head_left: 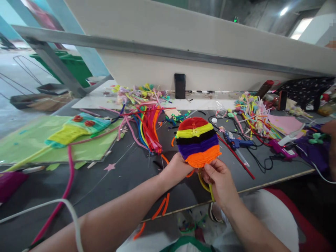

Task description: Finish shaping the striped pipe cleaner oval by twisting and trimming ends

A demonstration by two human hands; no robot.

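Note:
Upright above the table's front edge is a round fuzzy pipe-cleaner disc [197,135], striped red, yellow, black, purple and orange. My left hand [177,167] grips its lower left edge, with the fingers partly hidden behind it. At the bottom edge, my right hand [219,179] pinches where a yellow pipe cleaner [211,193] hangs down. Orange pipe cleaners [166,203] trail below my left wrist. Behind my left hand lies a bundle of mostly red pipe cleaners [151,127]. A blue glue gun [240,142] rests right of the disc.
A teal and yellow pipe-cleaner piece [76,129] lies on a green board [31,129] at left. A phone [180,86] leans on the back panel. Pastel pipe-cleaner heaps [253,112], cords and a purple glue gun [285,148] are at right, near another person's arm [330,140].

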